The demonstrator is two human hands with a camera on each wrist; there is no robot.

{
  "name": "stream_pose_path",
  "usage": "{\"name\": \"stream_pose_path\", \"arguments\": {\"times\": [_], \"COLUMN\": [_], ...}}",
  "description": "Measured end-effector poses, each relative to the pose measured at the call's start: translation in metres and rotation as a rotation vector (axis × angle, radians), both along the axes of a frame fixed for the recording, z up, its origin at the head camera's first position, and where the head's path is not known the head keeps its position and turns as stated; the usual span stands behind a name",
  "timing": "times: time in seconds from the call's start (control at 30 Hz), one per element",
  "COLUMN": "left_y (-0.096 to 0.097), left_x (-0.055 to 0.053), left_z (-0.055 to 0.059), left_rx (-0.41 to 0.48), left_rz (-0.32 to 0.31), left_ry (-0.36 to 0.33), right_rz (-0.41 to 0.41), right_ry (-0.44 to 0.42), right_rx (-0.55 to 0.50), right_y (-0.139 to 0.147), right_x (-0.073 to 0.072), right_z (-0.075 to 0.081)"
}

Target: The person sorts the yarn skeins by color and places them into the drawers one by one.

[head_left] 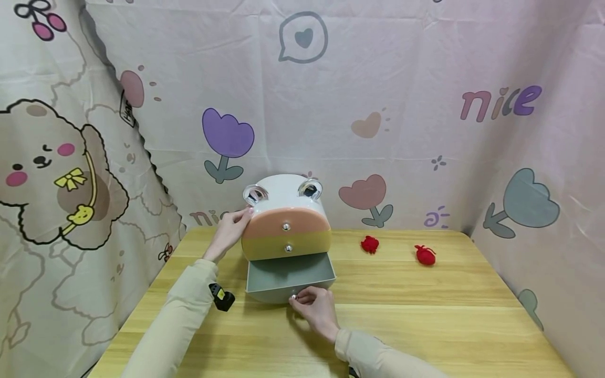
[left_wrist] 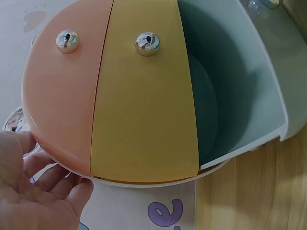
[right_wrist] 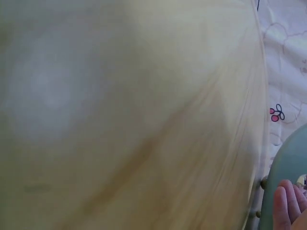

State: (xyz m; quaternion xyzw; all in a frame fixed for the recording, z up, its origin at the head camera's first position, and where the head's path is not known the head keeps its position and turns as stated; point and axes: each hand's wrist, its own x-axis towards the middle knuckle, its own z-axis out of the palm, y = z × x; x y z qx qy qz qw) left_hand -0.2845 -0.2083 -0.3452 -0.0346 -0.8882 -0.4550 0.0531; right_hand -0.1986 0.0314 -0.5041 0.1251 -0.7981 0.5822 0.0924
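Note:
A small frog-faced drawer box (head_left: 285,189) stands on the table, white on top with two shiny eyes. Its orange drawer (left_wrist: 62,100) and yellow drawer (left_wrist: 144,110) are closed, each with a silver knob. The grey-green bottom drawer (head_left: 271,296) is pulled out and looks hollow, with nothing visible inside. My left hand (head_left: 230,231) rests on the box's upper left side, fingers against the edge beside the orange front. Thumb and fingertips of my right hand (head_left: 317,311) pinch the bottom drawer's knob (head_left: 293,297); the right wrist view catches only some fingers at its edge.
Two small red knitted-looking items lie right of the box: one nearer (head_left: 369,244) and one farther right (head_left: 426,255). A patterned curtain (head_left: 302,105) hangs behind and beside the wooden table (head_left: 425,325). A black wrist device (head_left: 221,297) sits at the left sleeve.

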Motion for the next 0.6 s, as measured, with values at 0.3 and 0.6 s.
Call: {"name": "stream_pose_path", "arguments": {"times": [0.3, 0.6], "left_y": [0.0, -0.001], "left_x": [-0.001, 0.0], "left_z": [-0.001, 0.0], "left_rx": [0.001, 0.007], "left_rz": [-0.001, -0.004], "left_ry": [-0.006, 0.006], "right_rz": [-0.01, -0.177], "right_ry": [0.009, 0.067], "right_rx": [0.015, -0.145], "right_y": [0.017, 0.053], "right_x": [-0.003, -0.013], "right_z": [-0.002, 0.002]}}
